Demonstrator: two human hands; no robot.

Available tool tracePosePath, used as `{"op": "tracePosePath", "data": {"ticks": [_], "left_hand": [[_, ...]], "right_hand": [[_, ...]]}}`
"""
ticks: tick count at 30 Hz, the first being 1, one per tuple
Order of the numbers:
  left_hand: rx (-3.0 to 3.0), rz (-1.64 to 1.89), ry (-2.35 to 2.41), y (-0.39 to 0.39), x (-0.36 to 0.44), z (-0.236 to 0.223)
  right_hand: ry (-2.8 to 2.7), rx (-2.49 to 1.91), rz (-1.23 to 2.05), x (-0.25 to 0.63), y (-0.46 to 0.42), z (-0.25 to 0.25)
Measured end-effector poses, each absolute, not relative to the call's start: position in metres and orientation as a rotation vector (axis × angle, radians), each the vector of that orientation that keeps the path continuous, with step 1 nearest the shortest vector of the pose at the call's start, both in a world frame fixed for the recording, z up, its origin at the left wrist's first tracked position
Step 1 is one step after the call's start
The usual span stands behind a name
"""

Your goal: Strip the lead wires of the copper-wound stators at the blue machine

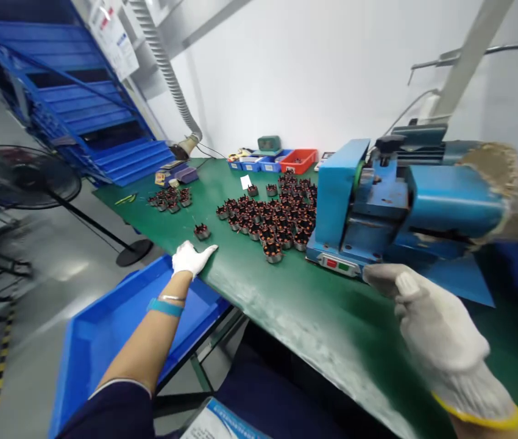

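My left hand (pixel 190 259), in a white glove, rests at the near edge of the green table, fingers spread and holding nothing. Just beyond it stands a small motor stator (pixel 202 231) with copper windings. My right hand (pixel 437 320), also gloved, reaches to the switch box (pixel 339 265) with red and green buttons at the foot of a blue machine (pixel 364 207). Its index finger is stretched out beside the switch, the other fingers are curled, and no object shows in it. Whether the finger touches the switch I cannot tell. Many more stators (pixel 272 219) crowd the table left of the machine.
A smaller stator group (pixel 170 199) sits at the table's far left, near green-handled pliers (pixel 126 199). Red (pixel 298 161) and blue bins line the wall. Below my left arm is a large blue crate (pixel 83 341). A floor fan (pixel 25 177) and blue rack stand left.
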State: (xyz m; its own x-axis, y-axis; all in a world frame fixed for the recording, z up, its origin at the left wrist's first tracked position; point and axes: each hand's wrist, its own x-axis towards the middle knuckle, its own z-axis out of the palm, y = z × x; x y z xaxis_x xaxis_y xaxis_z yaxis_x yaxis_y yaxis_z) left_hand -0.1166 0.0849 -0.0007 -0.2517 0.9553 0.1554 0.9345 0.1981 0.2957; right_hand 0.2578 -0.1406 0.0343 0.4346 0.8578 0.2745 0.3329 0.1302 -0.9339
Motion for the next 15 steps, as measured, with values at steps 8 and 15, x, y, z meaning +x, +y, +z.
{"op": "tracePosePath", "data": {"ticks": [8, 15], "left_hand": [[1.997, 0.637, 2.189, 0.168, -0.116, -0.012], [2.056, 0.795, 2.03, 0.209, -0.086, -0.006]], "right_hand": [[-1.59, -1.587, 0.316, 0.249, -0.133, 0.008], [-1.709, -1.735, 0.344, 0.236, -0.134, 0.009]]}}
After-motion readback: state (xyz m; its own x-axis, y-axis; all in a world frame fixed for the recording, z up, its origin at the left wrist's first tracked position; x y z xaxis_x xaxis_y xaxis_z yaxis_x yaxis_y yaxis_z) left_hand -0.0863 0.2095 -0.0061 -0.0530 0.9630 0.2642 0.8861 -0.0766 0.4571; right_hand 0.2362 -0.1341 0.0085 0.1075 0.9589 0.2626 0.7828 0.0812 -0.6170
